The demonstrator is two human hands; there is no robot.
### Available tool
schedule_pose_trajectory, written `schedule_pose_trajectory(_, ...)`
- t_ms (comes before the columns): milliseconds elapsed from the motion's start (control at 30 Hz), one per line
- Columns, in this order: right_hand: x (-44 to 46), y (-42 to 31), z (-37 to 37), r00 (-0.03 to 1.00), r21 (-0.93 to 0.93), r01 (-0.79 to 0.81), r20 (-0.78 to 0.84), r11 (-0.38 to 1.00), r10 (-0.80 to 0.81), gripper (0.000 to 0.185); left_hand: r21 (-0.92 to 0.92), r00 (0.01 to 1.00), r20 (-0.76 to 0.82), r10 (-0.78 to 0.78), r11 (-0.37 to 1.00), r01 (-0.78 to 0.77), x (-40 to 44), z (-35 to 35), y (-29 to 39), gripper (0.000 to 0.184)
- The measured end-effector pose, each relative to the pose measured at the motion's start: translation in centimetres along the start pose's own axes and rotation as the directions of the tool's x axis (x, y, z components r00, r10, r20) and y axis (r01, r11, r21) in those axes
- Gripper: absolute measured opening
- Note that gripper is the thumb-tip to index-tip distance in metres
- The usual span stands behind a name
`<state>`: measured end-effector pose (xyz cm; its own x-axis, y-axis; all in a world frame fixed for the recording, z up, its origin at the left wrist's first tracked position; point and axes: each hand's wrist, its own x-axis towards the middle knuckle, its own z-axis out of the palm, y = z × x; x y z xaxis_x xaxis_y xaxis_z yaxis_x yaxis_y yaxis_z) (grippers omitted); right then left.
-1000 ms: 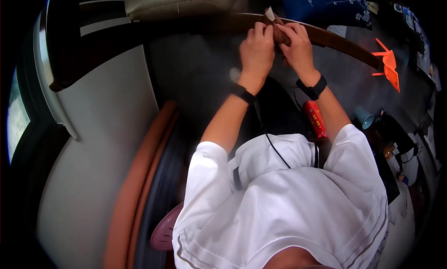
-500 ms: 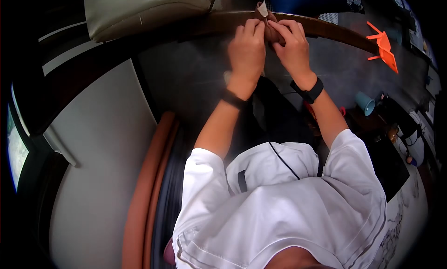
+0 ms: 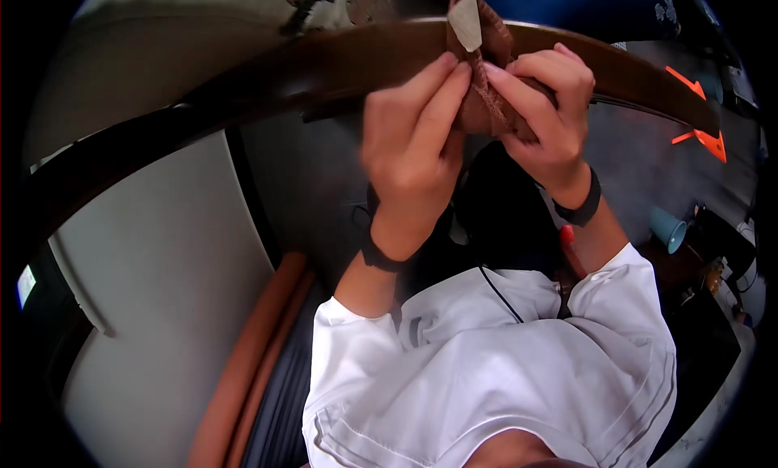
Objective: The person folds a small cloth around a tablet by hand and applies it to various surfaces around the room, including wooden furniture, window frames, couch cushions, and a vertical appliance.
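Observation:
A brown piece of fabric or soft leather [image 3: 486,107] with a seam down its middle is held up before me, near the dark wooden edge. From its top sticks a pale, stiff-looking flap [image 3: 465,21]. My left hand [image 3: 413,148] pinches the seam from the left between thumb and fingertips. On the other side, my right hand [image 3: 555,115] is closed on the right part of the same fabric, its thumb close to the seam. The lower folds are partly covered by my fingers, so its exact kind cannot be made out. Dark bands circle both wrists.
A curved dark wooden edge [image 3: 340,67] runs across behind my hands. Beyond it lie a pale cushion [image 3: 186,38] and a blue patterned cloth [image 3: 575,10]. An orange object [image 3: 711,144] and a blue cup [image 3: 668,230] are to the right; a white panel [image 3: 162,282] stands at left.
My view has moved closer to the hands and the wooden edge. The brown fabric and both hands look larger, with the seam between my fingers plainer. Both hands keep their hold.

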<state>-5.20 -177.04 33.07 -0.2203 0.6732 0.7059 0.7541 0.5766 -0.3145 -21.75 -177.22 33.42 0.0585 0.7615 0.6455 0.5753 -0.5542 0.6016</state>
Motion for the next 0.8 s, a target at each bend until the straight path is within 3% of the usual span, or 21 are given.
schedule_pose_trajectory(167, -3.5, 1.5, 3.5, 0.927, -0.121, 0.23, -0.275, 0.966, -0.256, 0.031, 0.079, 0.941, -0.186, 0.282, 0.959, -0.272, -3.1, 2.1, -3.0, 0.046)
schedule_pose_trajectory(267, -6.1, 2.7, 7.4, 0.828, -0.231, 0.273, -0.438, 0.934, -0.351, 0.029, 0.166, 0.928, -0.214, 0.306, 0.947, -0.274, -6.6, 3.4, -5.6, 0.045)
schedule_pose_trajectory(400, -9.5, 4.5, 8.1, 0.823, -0.21, 0.21, -0.49, 0.955, -0.289, 0.033, 0.109, 0.858, -0.316, 0.404, 0.914, -0.39, -8.3, 7.4, -6.5, 0.046)
schedule_pose_trajectory(500, -11.4, 5.4, 7.6, 0.838, -0.174, 0.124, -0.509, 0.977, -0.197, 0.035, 0.077, 0.847, -0.275, 0.454, 0.889, -0.451, -7.9, 9.0, -5.8, 0.043)
schedule_pose_trajectory(600, -14.7, 7.1, 7.3, 0.835, -0.188, -0.042, -0.547, 0.981, -0.069, 0.041, 0.039, 0.903, -0.044, 0.427, 0.904, -0.425, -8.6, 10.3, -4.0, 0.046)
schedule_pose_trajectory(800, -18.9, 7.9, 11.2, 0.808, -0.008, -0.106, -0.584, 0.994, 0.081, 0.05, 0.038, 0.921, 0.056, 0.387, 0.92, -0.389, -12.0, 12.6, -6.5, 0.044)
